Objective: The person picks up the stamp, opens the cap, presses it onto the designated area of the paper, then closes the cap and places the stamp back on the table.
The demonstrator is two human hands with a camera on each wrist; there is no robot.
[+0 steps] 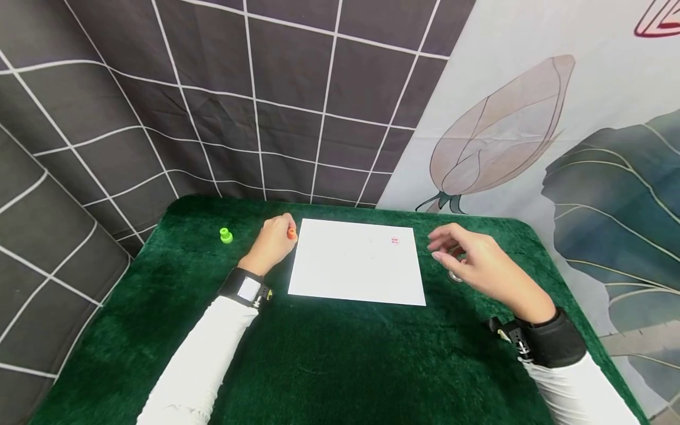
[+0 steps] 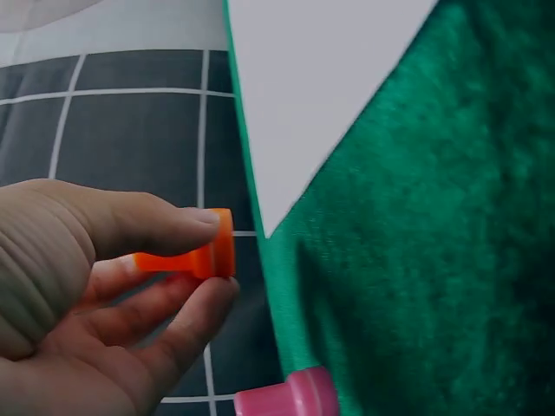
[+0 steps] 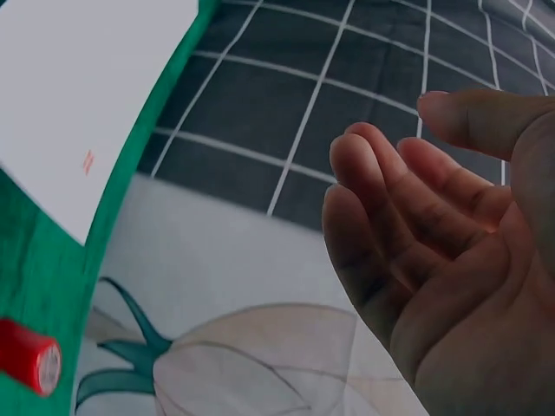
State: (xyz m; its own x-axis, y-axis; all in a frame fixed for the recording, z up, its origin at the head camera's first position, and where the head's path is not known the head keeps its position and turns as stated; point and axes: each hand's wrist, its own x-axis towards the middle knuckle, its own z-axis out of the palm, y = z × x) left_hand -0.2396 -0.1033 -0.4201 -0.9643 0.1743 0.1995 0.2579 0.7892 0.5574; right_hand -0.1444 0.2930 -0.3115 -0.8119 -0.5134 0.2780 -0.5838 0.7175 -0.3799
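Observation:
My left hand is by the left edge of a white sheet of paper. Its thumb and fingers pinch an orange stamp, whose narrow handle points back toward the palm. My right hand hovers off the paper's right side with fingers loosely bent and nothing in them. A red cylindrical stamp with a pale patterned end lies near this hand; the head view mostly hides it under the palm. A small red mark is printed at the sheet's upper right.
A lime-green stamp stands on the green cloth-covered table, left of my left hand. In the left wrist view a pink stamp shows at the bottom edge. Patterned curtains hang behind the table's far edge.

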